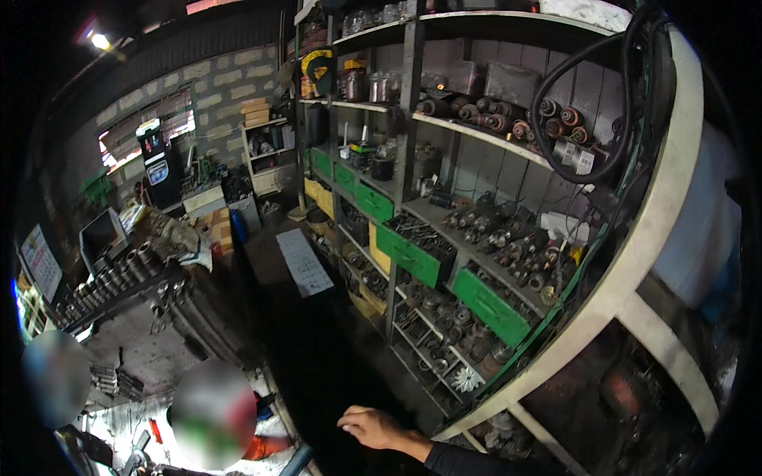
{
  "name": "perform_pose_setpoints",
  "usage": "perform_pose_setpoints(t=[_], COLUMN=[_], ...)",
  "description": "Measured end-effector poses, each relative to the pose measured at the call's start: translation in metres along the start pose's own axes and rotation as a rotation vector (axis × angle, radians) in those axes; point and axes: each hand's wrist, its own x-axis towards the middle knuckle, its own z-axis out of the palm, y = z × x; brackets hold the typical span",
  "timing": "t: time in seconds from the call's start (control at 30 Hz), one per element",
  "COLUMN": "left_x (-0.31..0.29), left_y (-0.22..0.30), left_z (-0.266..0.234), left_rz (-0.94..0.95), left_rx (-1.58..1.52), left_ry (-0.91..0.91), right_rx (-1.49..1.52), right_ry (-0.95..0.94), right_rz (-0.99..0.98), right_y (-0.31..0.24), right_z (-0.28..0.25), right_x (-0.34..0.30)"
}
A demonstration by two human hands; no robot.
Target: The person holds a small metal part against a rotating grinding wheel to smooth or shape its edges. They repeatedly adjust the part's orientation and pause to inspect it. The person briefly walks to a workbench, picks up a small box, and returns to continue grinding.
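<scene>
My right hand (367, 427) reaches in from the lower right on a dark sleeve, over the dark floor between the workbench and the shelving. Its fingers are loosely bent, and I see nothing held in them. It touches nothing that I can make out. Closest on its left is the bench edge, with a red-orange cloth-like thing (268, 447) lying near it. To its right stand the lower shelves, where a white finned part (467, 379) lies among dark metal parts. My left hand is not in view.
Green drawers (409, 254) jut from the tall shelving, which holds several metal parts. A black hose (548, 155) hangs in a loop at the right. A pale frame (556, 345) slants across the right side. A white board (305, 262) lies ahead; sockets (111, 278) line the bench.
</scene>
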Motion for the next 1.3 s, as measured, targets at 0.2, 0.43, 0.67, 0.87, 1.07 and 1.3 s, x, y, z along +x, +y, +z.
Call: perform_pose_setpoints(t=[0.2, 0.43, 0.67, 0.87, 1.07, 1.3], left_x=[0.027, 0.125, 0.227, 0.306, 0.326, 0.31], left_y=[0.272, 0.552, 0.86, 1.048, 1.133, 1.114], left_z=[0.008, 0.019, 0.049, 0.046, 0.049, 0.043], left_rz=[0.132, 0.759, 0.997, 1.015, 1.053, 0.794], left_rx=[-0.903, -1.266, -1.476, -1.249, -1.079, -1.302], left_ry=[-0.301, -0.335, -0.162, -0.228, -0.509, -0.331], right_rx=[0.068, 0.058, 0.048, -0.218, -0.072, 0.024], right_ry=[0.339, 0.442, 0.72, 0.633, 0.678, 0.67], right_rz=[0.274, 0.241, 0.14, 0.413, 0.538, 0.607], right_y=[0.031, 0.062, 0.167, 0.216, 0.216, 0.213], right_z=[-0.091, -0.092, -0.038, -0.067, -0.124, -0.123], right_x=[-0.032, -0.085, -0.101, -0.098, -0.05, -0.052])
